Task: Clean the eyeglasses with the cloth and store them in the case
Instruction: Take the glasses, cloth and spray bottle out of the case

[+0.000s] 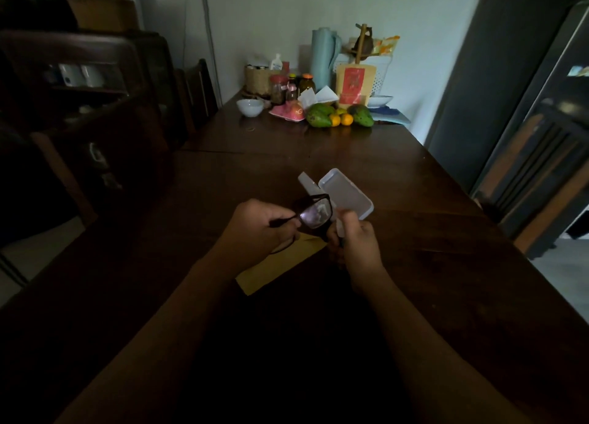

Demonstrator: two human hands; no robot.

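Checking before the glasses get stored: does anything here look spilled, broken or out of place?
Nothing spilled or broken. The eyeglasses in the left hand show a whitish patch on one lens, smear or glare, I cannot tell. The case lies open, the yellow cloth flat.

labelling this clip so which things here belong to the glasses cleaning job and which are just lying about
Job: black eyeglasses held by the left hand; small pale item, unclear what, gripped by the right hand; yellow cloth on the table; open white case.
Lying about: white bowl; mangoes; oranges; jars; pale blue flask.
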